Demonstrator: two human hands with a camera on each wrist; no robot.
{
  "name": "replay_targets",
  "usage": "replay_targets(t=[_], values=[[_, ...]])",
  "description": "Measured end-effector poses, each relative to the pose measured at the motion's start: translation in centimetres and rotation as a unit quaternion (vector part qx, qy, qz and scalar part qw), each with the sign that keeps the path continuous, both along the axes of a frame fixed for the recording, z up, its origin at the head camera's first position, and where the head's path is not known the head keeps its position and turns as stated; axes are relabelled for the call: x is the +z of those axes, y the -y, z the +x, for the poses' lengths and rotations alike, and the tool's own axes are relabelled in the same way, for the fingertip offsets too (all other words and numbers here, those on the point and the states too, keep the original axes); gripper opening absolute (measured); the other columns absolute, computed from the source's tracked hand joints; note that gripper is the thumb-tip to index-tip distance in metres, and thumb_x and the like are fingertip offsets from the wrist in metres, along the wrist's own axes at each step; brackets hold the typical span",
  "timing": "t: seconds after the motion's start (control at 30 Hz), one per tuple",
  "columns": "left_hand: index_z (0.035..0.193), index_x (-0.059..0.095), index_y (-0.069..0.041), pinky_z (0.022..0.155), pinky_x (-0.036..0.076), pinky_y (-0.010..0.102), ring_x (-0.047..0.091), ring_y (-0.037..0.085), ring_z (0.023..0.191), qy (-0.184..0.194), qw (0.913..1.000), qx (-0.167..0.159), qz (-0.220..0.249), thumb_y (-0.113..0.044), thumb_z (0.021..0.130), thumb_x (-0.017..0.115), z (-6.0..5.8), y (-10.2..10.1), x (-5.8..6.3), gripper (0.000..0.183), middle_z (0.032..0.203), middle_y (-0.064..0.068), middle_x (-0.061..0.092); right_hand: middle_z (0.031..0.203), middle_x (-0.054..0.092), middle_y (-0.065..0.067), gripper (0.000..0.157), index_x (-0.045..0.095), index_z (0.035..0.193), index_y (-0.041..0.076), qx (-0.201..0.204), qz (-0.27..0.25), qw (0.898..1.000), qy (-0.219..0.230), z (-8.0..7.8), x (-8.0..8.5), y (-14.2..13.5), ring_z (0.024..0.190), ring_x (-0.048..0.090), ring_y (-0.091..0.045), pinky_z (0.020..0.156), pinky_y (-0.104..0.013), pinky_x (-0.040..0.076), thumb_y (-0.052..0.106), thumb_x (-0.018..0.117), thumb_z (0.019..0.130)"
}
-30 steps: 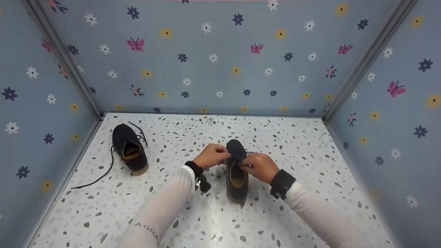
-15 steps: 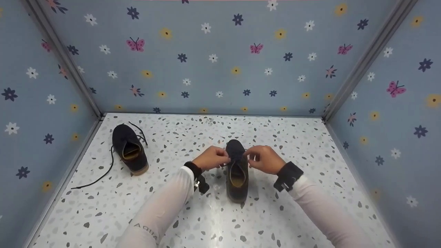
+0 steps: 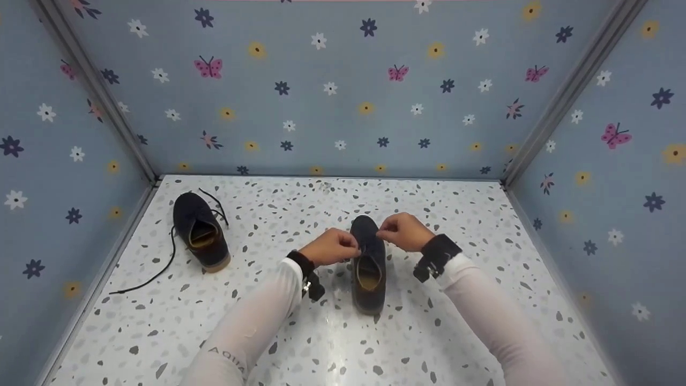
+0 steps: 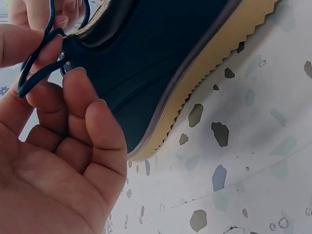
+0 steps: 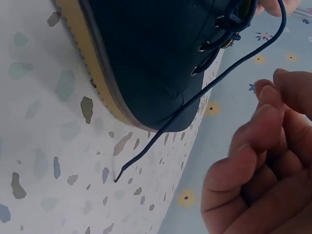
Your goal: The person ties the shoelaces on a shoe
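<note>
While the left hand (image 3: 329, 247) pinches a loop of dark lace (image 4: 41, 76) at the front of the opening of a dark lace-up shoe (image 3: 368, 268), the right hand (image 3: 407, 232) is close by the shoe's right side, its fingers loosely bent, thumb near the forefinger, and nothing seen between them. The shoe stands upright a little right of the middle of a speckled white surface (image 3: 471, 321), toe towards the far edge, on a tan sole (image 4: 192, 73) with a serrated rim. A loose lace end (image 5: 202, 92) trails past the toe, apart from the right fingertips; whether its tip rests on the surface I cannot tell. Near the far left corner stands a second shoe (image 3: 193, 214), its longer lace (image 3: 156, 278) curving towards the left edge. Panels (image 3: 343, 64) printed with flowers and butterflies rise along the far, left and right edges.
</note>
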State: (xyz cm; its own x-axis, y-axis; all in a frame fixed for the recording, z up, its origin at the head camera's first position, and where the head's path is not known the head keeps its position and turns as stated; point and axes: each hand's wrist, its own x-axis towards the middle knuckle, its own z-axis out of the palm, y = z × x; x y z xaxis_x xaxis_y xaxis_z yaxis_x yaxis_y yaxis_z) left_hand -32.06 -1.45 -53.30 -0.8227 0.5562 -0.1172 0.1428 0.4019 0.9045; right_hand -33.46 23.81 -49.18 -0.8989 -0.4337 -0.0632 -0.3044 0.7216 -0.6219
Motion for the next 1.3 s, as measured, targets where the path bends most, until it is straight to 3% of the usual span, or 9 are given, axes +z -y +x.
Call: replay_targets(t=[0.17,0.4,0.5,0.73,1.03,1.1,1.3], values=[[0.089,0.075,-0.012,0.069,0.048,0.024,0.058,0.009,0.073,-0.008,0.9999,-0.006,-0.009,-0.021,0.092,0.072,0.0,-0.1,0.0,0.011,0.076,-0.009,0.064,0.068,0.059,0.009,0.028,0.074,0.085,0.007,0.020,0.027,0.998,0.047,-0.9,0.0,1.0,0.061,0.055,-0.007,0.060,-0.023,0.046,0.031,0.072,0.100],[0.089,0.075,-0.010,0.068,0.048,0.024,0.058,0.009,0.071,-0.005,0.9999,-0.013,-0.006,-0.020,0.092,0.071,0.1,-0.4,0.2,0.011,0.075,-0.007,0.064,0.070,0.065,0.001,0.029,0.076,0.086,0.011,0.042,0.086,0.990,0.103,-1.7,-0.4,1.2,0.058,0.053,-0.008,0.057,-0.023,0.043,0.038,0.076,0.096],[0.089,0.075,-0.009,0.068,0.049,0.023,0.058,0.008,0.071,-0.004,0.9999,-0.015,-0.004,-0.019,0.092,0.071,0.2,-0.5,0.1,0.011,0.077,-0.005,0.065,0.074,0.069,-0.005,0.026,0.077,0.088,0.012,0.050,0.098,0.984,0.138,-1.8,-0.7,1.1,0.058,0.055,-0.008,0.056,-0.023,0.044,0.036,0.076,0.096],[0.088,0.074,-0.012,0.070,0.050,0.024,0.062,0.015,0.078,0.002,1.0000,-0.006,-0.004,-0.020,0.093,0.070,0.3,-0.4,0.1,0.011,0.079,-0.010,0.065,0.062,0.059,0.008,0.021,0.072,0.081,0.014,0.085,0.089,0.981,0.149,-1.8,-0.6,1.0,0.055,0.053,-0.007,0.056,-0.022,0.042,0.027,0.070,0.097],[0.089,0.073,-0.013,0.068,0.050,0.025,0.060,0.014,0.074,0.010,0.9995,0.027,0.013,-0.022,0.094,0.069,0.1,-0.1,0.1,0.012,0.079,-0.005,0.065,0.061,0.053,0.008,0.021,0.068,0.084,0.004,-0.005,-0.004,0.988,0.154,-1.8,-1.2,-0.2,0.054,0.049,-0.009,0.054,-0.024,0.040,0.020,0.058,0.093],[0.089,0.073,-0.013,0.068,0.050,0.025,0.060,0.014,0.075,0.010,0.9991,0.036,0.019,-0.022,0.094,0.068,0.1,0.0,0.0,0.011,0.080,-0.005,0.065,0.061,0.051,0.007,0.023,0.066,0.086,0.001,-0.022,-0.037,0.987,0.156,-1.7,-1.3,-0.6,0.054,0.048,-0.009,0.054,-0.025,0.040,0.019,0.056,0.095],[0.086,0.070,-0.013,0.069,0.049,0.026,0.059,0.012,0.075,0.002,0.9977,0.058,0.037,-0.020,0.096,0.066,0.1,-0.2,-0.1,0.013,0.081,-0.005,0.063,0.061,0.051,0.007,0.022,0.060,0.081,0.008,-0.069,-0.135,0.977,0.149,-1.5,-1.0,-1.5,0.056,0.048,-0.009,0.058,-0.024,0.043,0.016,0.054,0.100]])
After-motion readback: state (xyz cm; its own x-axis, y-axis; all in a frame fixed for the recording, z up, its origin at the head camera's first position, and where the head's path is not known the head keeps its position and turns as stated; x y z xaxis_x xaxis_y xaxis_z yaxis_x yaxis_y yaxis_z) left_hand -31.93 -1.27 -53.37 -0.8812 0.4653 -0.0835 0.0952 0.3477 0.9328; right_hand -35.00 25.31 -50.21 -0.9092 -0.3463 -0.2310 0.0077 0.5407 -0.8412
